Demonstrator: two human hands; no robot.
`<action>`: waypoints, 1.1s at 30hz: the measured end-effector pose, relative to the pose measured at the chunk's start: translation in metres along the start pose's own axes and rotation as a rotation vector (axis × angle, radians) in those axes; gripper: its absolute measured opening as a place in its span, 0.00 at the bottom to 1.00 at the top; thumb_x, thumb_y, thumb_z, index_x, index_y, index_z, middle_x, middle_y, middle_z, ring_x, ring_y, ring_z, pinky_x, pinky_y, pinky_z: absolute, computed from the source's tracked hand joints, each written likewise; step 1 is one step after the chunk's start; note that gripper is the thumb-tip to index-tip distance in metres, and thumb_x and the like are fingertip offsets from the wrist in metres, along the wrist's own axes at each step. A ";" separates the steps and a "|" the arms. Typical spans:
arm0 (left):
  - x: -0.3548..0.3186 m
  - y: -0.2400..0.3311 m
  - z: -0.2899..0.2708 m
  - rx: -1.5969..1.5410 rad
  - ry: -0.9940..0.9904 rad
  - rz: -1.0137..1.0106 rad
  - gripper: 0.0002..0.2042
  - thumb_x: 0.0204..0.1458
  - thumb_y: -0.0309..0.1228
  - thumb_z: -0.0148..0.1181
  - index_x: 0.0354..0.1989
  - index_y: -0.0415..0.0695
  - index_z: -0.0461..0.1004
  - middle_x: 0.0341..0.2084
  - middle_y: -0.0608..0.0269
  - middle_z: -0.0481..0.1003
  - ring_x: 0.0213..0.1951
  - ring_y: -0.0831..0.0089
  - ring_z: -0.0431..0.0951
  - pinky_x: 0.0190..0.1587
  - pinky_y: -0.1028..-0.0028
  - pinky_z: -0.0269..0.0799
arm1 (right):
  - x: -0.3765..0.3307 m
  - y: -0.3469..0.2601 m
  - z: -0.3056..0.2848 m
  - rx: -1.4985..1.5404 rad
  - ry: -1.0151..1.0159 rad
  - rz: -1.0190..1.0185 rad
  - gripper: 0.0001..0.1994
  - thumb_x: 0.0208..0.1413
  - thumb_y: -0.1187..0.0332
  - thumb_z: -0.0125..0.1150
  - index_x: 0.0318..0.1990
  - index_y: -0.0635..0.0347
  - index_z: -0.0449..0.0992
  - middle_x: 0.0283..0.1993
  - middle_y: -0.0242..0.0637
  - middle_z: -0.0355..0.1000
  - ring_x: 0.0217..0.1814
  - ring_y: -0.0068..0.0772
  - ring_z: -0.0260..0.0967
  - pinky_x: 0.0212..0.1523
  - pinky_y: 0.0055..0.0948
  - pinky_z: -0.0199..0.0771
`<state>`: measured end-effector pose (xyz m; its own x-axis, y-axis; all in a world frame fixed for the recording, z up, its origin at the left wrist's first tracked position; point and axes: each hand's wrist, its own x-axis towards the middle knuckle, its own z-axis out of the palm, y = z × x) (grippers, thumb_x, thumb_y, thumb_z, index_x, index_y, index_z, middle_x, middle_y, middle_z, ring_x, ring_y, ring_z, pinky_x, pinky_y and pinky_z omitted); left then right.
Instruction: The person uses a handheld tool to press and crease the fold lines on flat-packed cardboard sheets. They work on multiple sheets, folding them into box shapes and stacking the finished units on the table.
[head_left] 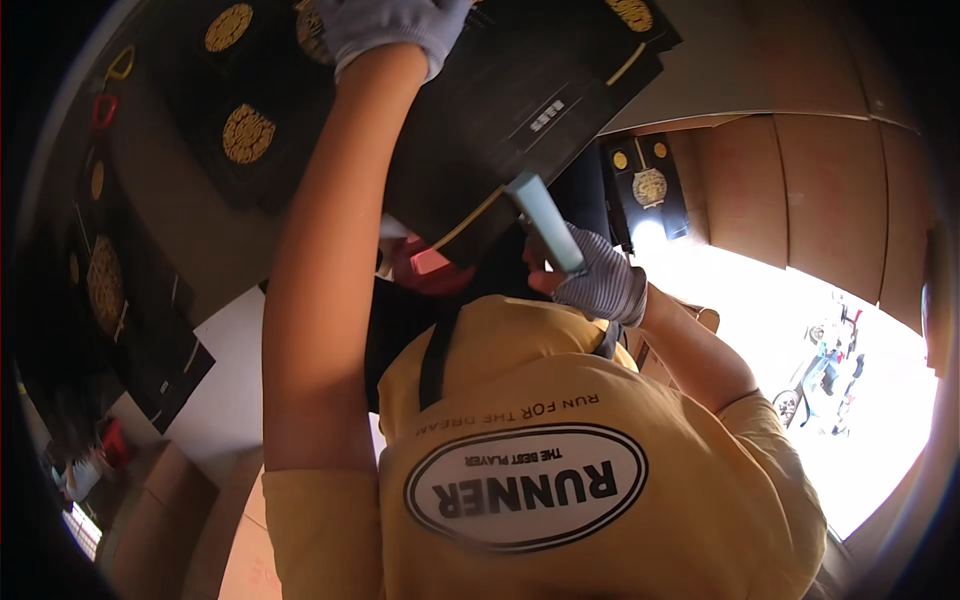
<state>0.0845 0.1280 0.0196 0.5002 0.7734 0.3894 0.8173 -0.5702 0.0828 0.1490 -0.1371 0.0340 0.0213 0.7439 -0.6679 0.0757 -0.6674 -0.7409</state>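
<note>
My left hand, in a pale grey glove, reaches to the upper edge over a black printed sheet with gold round emblems and gold edge strips. The frame cuts off its fingers, so their pose is hidden. Closer to my body, my right hand, in a grey striped glove, is closed round a pale blue, flat bar-shaped thing. That bar tilts up and left, its upper end at the sheet's near edge. Below this edge a red object shows in part.
Another black, gold-printed panel hangs at the left, and a smaller one stands at the right. Tall brown cardboard lines the right side. Beyond a bright opening stands a bicycle-like vehicle. Brown cardboard is at the lower left.
</note>
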 end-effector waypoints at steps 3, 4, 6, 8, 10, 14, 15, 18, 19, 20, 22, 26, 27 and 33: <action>-0.002 -0.001 -0.001 -0.012 -0.013 -0.016 0.30 0.53 0.52 0.41 0.60 0.46 0.58 0.62 0.54 0.53 0.64 0.56 0.50 0.63 0.54 0.41 | 0.003 -0.004 0.016 -0.117 -0.040 -0.010 0.12 0.47 0.68 0.64 0.38 0.61 0.71 0.34 0.31 0.70 0.36 0.23 0.67 0.38 0.26 0.69; -0.002 0.000 -0.006 -0.031 -0.025 -0.024 0.30 0.53 0.52 0.41 0.60 0.46 0.58 0.63 0.53 0.53 0.64 0.56 0.50 0.64 0.54 0.41 | 0.003 -0.007 0.016 -0.149 -0.053 0.001 0.12 0.48 0.68 0.64 0.38 0.61 0.71 0.33 0.32 0.70 0.36 0.23 0.67 0.38 0.26 0.69; -0.002 -0.005 0.001 0.014 -0.010 -0.017 0.30 0.53 0.53 0.41 0.60 0.46 0.58 0.62 0.52 0.53 0.64 0.56 0.50 0.63 0.54 0.41 | 0.005 -0.008 0.020 -0.190 -0.042 0.043 0.11 0.48 0.67 0.63 0.38 0.61 0.72 0.32 0.33 0.71 0.35 0.25 0.69 0.38 0.27 0.69; -0.001 -0.007 0.000 0.016 -0.005 -0.018 0.30 0.53 0.52 0.40 0.60 0.46 0.58 0.62 0.52 0.53 0.64 0.56 0.50 0.63 0.54 0.41 | 0.013 -0.013 0.025 -0.214 0.012 0.092 0.11 0.48 0.66 0.62 0.38 0.60 0.74 0.28 0.36 0.73 0.33 0.29 0.72 0.37 0.28 0.70; -0.001 -0.002 -0.001 -0.014 -0.022 -0.030 0.30 0.53 0.52 0.40 0.60 0.45 0.59 0.62 0.51 0.53 0.64 0.56 0.50 0.63 0.54 0.41 | -0.003 -0.025 0.031 -0.374 0.165 0.042 0.13 0.49 0.63 0.61 0.39 0.60 0.74 0.29 0.40 0.74 0.34 0.34 0.73 0.38 0.30 0.71; 0.001 0.000 0.002 0.077 -0.056 -0.032 0.30 0.55 0.57 0.31 0.63 0.55 0.55 0.65 0.56 0.48 0.66 0.58 0.46 0.63 0.54 0.40 | 0.015 0.004 0.023 -0.359 0.127 -0.081 0.12 0.46 0.62 0.65 0.33 0.59 0.73 0.25 0.39 0.71 0.31 0.34 0.72 0.33 0.31 0.70; 0.001 0.001 -0.001 0.064 -0.091 -0.040 0.29 0.55 0.56 0.31 0.62 0.55 0.55 0.65 0.55 0.48 0.66 0.58 0.46 0.62 0.53 0.40 | 0.013 0.005 0.025 -0.385 0.131 -0.105 0.13 0.45 0.62 0.65 0.33 0.59 0.72 0.26 0.39 0.72 0.31 0.36 0.73 0.34 0.31 0.70; -0.002 -0.006 -0.001 0.068 -0.108 -0.051 0.28 0.56 0.53 0.31 0.63 0.57 0.54 0.65 0.55 0.47 0.66 0.58 0.46 0.63 0.51 0.39 | 0.005 0.002 0.031 -0.539 0.127 -0.123 0.19 0.45 0.59 0.62 0.43 0.57 0.69 0.34 0.47 0.74 0.40 0.51 0.71 0.39 0.40 0.70; -0.002 -0.010 -0.002 0.056 -0.125 -0.046 0.27 0.56 0.53 0.31 0.63 0.58 0.53 0.66 0.56 0.46 0.66 0.59 0.46 0.63 0.51 0.39 | 0.002 0.002 0.030 -0.536 0.130 -0.148 0.19 0.45 0.59 0.63 0.43 0.57 0.68 0.35 0.47 0.73 0.40 0.52 0.71 0.39 0.41 0.70; -0.004 -0.021 -0.003 0.037 -0.128 -0.038 0.27 0.56 0.52 0.31 0.63 0.58 0.54 0.65 0.57 0.47 0.66 0.59 0.47 0.63 0.51 0.40 | -0.002 0.001 0.028 -0.533 0.132 -0.173 0.19 0.44 0.60 0.63 0.43 0.57 0.67 0.35 0.47 0.73 0.40 0.53 0.71 0.39 0.41 0.70; -0.017 -0.049 -0.010 0.063 -0.129 0.005 0.25 0.56 0.51 0.33 0.61 0.59 0.56 0.64 0.59 0.51 0.65 0.60 0.50 0.63 0.52 0.44 | -0.012 0.009 0.025 -0.475 0.184 -0.180 0.19 0.43 0.60 0.64 0.41 0.57 0.67 0.33 0.48 0.73 0.40 0.54 0.70 0.38 0.42 0.70; -0.057 -0.166 -0.052 0.167 -0.074 0.118 0.21 0.55 0.41 0.43 0.57 0.52 0.61 0.55 0.56 0.62 0.56 0.57 0.62 0.56 0.58 0.58 | -0.022 0.024 0.017 -0.423 0.247 -0.237 0.18 0.42 0.62 0.64 0.40 0.57 0.67 0.32 0.48 0.72 0.38 0.55 0.70 0.37 0.43 0.70; -0.076 -0.208 -0.055 0.264 -0.080 0.071 0.20 0.56 0.39 0.42 0.57 0.52 0.60 0.54 0.55 0.63 0.56 0.57 0.62 0.56 0.61 0.58 | -0.022 0.025 0.016 -0.414 0.243 -0.225 0.18 0.42 0.62 0.64 0.40 0.57 0.67 0.33 0.48 0.72 0.38 0.55 0.70 0.37 0.43 0.70; -0.185 -0.370 -0.123 0.252 -0.472 -0.420 0.26 0.54 0.37 0.45 0.63 0.55 0.53 0.61 0.53 0.54 0.62 0.56 0.53 0.62 0.62 0.50 | -0.009 0.031 0.018 -0.369 0.196 -0.268 0.17 0.43 0.65 0.64 0.40 0.58 0.67 0.32 0.45 0.71 0.36 0.49 0.70 0.35 0.38 0.70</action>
<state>-0.3451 0.1619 0.0300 0.1499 0.9858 -0.0759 0.9826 -0.1570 -0.0990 0.1329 -0.1656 0.0156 0.1367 0.9040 -0.4052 0.4516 -0.4209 -0.7867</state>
